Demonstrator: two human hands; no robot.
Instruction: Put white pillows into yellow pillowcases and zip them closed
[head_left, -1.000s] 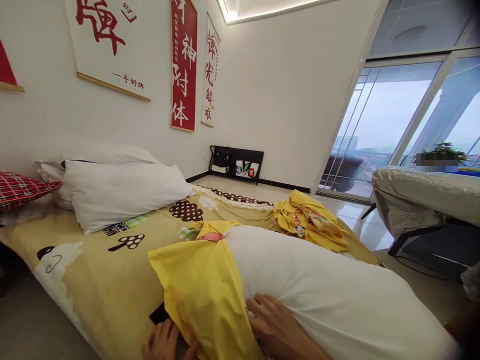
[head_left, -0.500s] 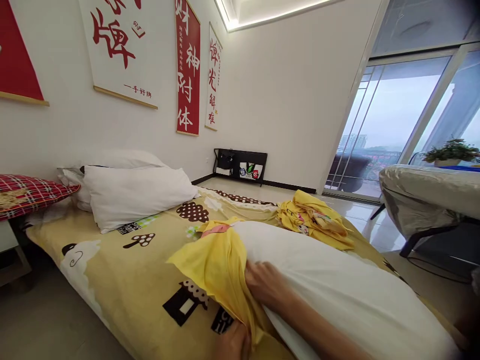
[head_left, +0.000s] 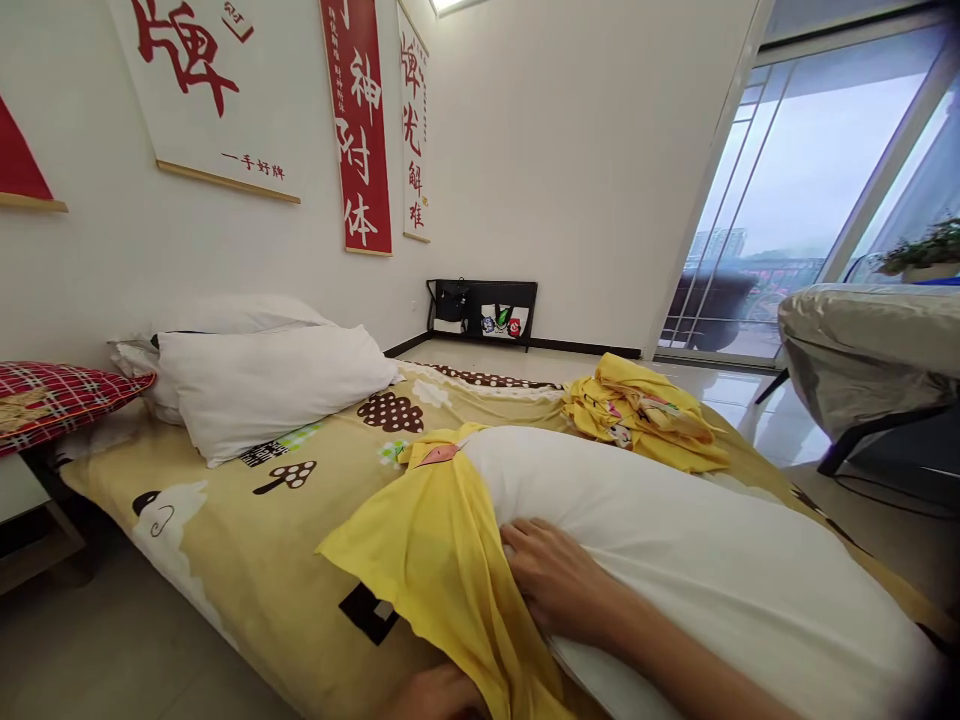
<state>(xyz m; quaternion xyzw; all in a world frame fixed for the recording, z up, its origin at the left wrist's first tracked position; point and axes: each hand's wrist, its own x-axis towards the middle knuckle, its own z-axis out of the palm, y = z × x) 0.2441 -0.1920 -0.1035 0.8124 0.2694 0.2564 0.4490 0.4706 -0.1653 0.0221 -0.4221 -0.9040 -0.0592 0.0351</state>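
A yellow pillowcase (head_left: 427, 530) is drawn partly over the near-left end of a white pillow (head_left: 697, 550), which lies across the bed. My right hand (head_left: 551, 575) is closed on the white pillow right beside the pillowcase's edge, fingers curled and thumb hidden. At the bottom edge of the view, my left hand (head_left: 439, 695) is blurred and cut off. Its fingers are closed on the lower part of the pillowcase, the tips hidden by the cloth. The pillowcase's loose corner spreads leftward over the patterned bedsheet (head_left: 247, 560).
A crumpled yellow cloth (head_left: 645, 410) lies on the bed beyond the pillow. Other white pillows (head_left: 270, 385) and a red checked cushion (head_left: 67, 400) are at the left. A covered piece of furniture (head_left: 870, 340) stands at the right, and a black rack (head_left: 487, 310) by the wall.
My left hand has moved down and left, pulling the pillowcase's loose cloth wider. My right hand stays at the pillow, slightly further right. The camera view has shifted a little.
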